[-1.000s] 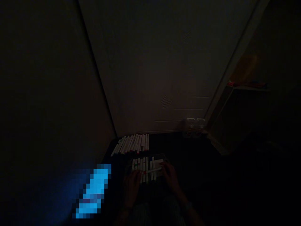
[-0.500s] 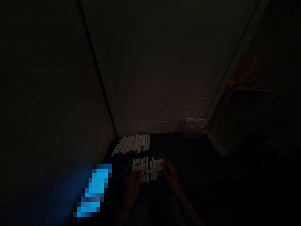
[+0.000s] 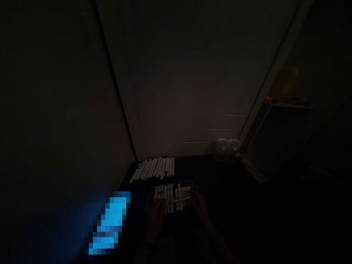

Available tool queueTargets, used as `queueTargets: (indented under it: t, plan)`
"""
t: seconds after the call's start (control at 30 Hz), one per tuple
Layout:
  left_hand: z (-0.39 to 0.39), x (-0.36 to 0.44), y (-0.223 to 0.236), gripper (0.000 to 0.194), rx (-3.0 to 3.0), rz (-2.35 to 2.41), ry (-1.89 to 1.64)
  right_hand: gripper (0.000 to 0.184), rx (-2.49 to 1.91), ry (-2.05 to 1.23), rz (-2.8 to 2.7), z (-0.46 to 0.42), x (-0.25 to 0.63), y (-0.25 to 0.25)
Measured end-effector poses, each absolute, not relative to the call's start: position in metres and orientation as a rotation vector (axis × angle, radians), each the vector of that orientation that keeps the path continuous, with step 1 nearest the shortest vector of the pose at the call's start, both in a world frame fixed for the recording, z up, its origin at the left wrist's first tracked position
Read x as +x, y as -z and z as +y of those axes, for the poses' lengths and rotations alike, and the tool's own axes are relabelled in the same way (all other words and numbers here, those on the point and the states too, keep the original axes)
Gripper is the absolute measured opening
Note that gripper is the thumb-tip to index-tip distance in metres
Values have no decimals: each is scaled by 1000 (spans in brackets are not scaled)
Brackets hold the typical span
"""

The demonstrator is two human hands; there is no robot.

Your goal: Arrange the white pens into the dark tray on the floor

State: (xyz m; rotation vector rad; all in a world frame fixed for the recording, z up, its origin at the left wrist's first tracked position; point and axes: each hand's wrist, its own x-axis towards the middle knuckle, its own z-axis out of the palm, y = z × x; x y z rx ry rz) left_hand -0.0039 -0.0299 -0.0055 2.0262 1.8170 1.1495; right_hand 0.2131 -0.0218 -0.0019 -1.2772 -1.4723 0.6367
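- The left hand (image 3: 155,216) pinches one end of a white marker (image 3: 180,200), next to its red band; the right hand (image 3: 198,203) grips the other end in its fingertips.
- The marker lies crosswise between the two hands, slightly tilted, its right end higher in view, over a row of upright-pointing white markers (image 3: 168,192).
- That row sits in a shallow tray (image 3: 189,182) with rounded corners, beside a pale flat piece (image 3: 186,189); the hands hide part of the tray, and its near edge sinks into darkness.
- Beyond the tray, slim white markers (image 3: 156,168) with coloured ends lie side by side on the dark tabletop (image 3: 203,170), the leftmost slanting.
- Farther right, two clear plastic boxes (image 3: 227,150) with pale handles stand against a smooth panel (image 3: 176,91); their contents are unreadable.
- At lower left, a glowing blue shape (image 3: 112,220) is pixelated.
- At right, a blurred orange object (image 3: 284,82) rests above a shelf (image 3: 291,106).
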Motion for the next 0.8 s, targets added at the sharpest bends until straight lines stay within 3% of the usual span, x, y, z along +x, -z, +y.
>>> queueTargets:
  t: [0.8]
  plan:
    - [-30, -4, 2, 31, 2021, 1768, -1159, 29, -1258, -598, -1497, -23, 213, -1]
